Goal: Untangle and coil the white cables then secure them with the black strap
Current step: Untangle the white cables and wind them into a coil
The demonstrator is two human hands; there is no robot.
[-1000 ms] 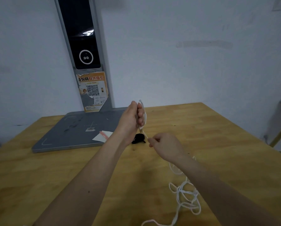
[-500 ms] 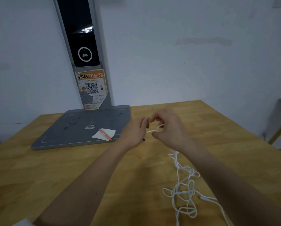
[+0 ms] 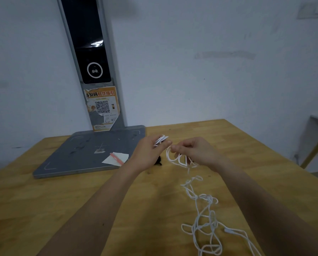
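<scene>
L hand fingers clamp coil, frame centre; R hand fingers pinch cable. Advise: feed w/ slack, equal loops, clear knots first.

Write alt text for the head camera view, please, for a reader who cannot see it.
Two bare hands work a white cable above a wooden table: the left hand holds a small coil, the right hand pinches the next loop. The remaining cable lies tangled on the table, and a black strap lies under the hands.
</scene>
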